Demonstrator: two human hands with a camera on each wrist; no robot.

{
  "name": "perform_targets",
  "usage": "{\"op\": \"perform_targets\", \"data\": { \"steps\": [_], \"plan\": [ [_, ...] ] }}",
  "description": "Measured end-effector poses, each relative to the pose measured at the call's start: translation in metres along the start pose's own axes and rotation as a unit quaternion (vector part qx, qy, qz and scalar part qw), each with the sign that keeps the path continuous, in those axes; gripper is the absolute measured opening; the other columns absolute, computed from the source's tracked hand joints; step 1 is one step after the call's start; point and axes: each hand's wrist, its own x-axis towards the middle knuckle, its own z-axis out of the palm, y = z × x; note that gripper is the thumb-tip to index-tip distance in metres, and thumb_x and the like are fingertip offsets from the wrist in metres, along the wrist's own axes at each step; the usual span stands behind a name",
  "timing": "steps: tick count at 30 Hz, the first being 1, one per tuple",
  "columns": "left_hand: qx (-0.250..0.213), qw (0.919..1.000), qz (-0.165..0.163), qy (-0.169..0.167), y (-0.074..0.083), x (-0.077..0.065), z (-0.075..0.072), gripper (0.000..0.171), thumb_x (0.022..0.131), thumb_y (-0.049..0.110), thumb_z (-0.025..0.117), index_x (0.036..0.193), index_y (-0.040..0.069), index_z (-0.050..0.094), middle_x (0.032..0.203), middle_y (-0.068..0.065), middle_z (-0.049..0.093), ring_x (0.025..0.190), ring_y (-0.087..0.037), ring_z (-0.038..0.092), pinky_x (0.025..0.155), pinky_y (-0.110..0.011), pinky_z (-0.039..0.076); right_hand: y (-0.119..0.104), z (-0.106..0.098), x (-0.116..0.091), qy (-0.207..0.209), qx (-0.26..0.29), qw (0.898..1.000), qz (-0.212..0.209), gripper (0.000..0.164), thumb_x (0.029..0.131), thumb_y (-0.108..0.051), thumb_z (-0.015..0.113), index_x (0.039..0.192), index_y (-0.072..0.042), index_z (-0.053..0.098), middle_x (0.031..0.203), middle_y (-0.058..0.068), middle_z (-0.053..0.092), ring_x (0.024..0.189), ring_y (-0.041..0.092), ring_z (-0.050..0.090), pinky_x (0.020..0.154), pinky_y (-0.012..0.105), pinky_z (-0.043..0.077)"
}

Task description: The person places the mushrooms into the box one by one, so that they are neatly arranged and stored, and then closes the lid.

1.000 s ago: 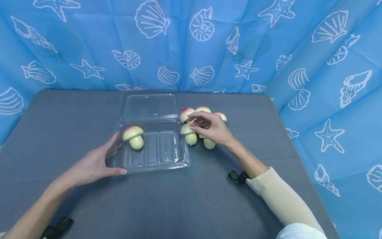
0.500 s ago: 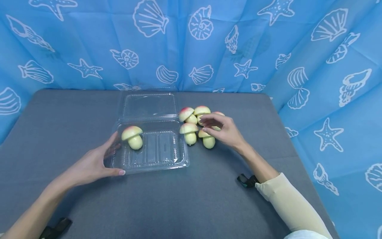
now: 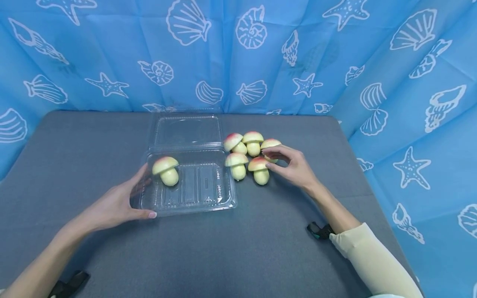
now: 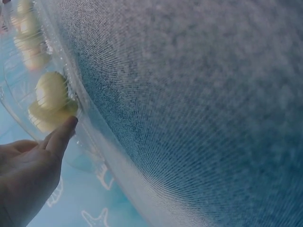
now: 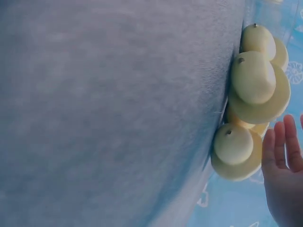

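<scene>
Five mushrooms (image 3: 259,165) lie right of the container (image 3: 205,188) (a sixth (image 3: 166,167) inside)

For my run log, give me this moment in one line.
left hand: at clear container; lid: open; inside: one mushroom; outside: five mushrooms; right hand: beside these

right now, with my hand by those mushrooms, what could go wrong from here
The right hand could scatter the tightly packed cluster of five mushrooms beside it. The lone mushroom in the clear hinged container may roll, with bare space to its right. The container itself could slide if the left hand at its left side pushes.
</scene>
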Motion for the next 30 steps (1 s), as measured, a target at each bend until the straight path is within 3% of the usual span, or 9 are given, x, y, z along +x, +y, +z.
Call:
{"op": "perform_targets", "data": {
  "steps": [5,20,30],
  "plan": [
    [0.000,1.0000,-0.004,-0.002,0.000,0.000,-0.002,0.130,0.073,0.052,0.085,0.160,0.011,-0.003,0.151,-0.031,0.037,0.135,-0.050,0.039,0.106,-0.066,0.033,0.000,-0.001,-0.005,-0.021,-0.017,0.999,0.034,0.039,0.084,0.013,0.071,0.122,0.014,0.061,0.119,0.030,0.063,0.105,0.046,0.061,0.091,0.060,0.049],
    [-0.001,1.0000,0.000,-0.004,-0.001,0.002,-0.001,0.130,0.073,0.052,0.084,0.160,0.010,-0.003,0.153,-0.031,0.034,0.135,-0.050,0.040,0.107,-0.065,0.033,-0.002,0.005,-0.008,-0.068,-0.071,0.991,0.087,0.050,0.085,0.005,0.074,0.132,0.010,0.056,0.131,0.026,0.058,0.117,0.041,0.057,0.094,0.057,0.050],
    [-0.008,0.9999,0.005,-0.004,-0.002,0.000,0.000,0.129,0.075,0.051,0.084,0.160,0.011,-0.003,0.152,-0.031,0.036,0.135,-0.050,0.040,0.106,-0.066,0.034,0.034,0.007,-0.013,-0.116,-0.059,0.983,0.129,0.068,0.082,-0.005,0.082,0.143,-0.003,0.052,0.135,0.016,0.057,0.117,0.031,0.057,0.095,0.050,0.053]
  ]
}}
